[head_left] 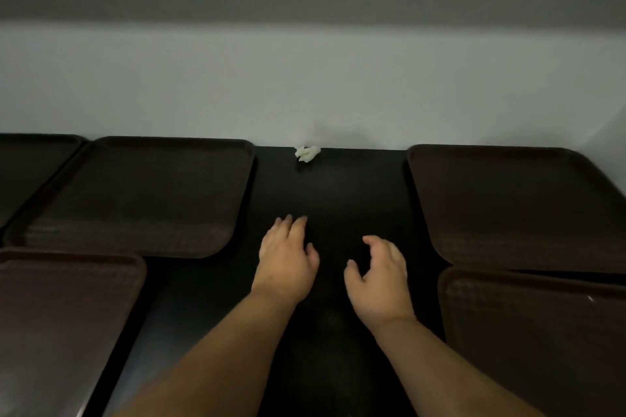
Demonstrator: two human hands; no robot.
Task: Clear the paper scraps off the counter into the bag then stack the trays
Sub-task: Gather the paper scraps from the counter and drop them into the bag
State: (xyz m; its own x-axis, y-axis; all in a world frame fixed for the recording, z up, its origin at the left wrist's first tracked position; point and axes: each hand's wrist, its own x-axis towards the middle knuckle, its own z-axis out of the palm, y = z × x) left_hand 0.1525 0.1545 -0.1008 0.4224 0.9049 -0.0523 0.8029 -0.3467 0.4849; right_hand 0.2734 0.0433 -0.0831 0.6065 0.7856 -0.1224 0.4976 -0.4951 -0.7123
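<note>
One crumpled white paper scrap [307, 153] lies at the back edge of the black counter [338, 193], against the wall. My left hand [286, 261] hovers palm down over the counter's middle, fingers apart and empty. Beside it my right hand [379, 276] is half curled, thumb apart, with nothing in it. Both hands are well short of the scrap. Dark brown trays lie around: one back left [142, 196], one front left [57, 315], one back right [515, 203], one front right [542, 332]. No bag is in view.
Another tray edge [27, 162] shows at the far left. A pale wall [305, 85] rises right behind the counter. The strip of counter between the left and right trays is where my arms reach in.
</note>
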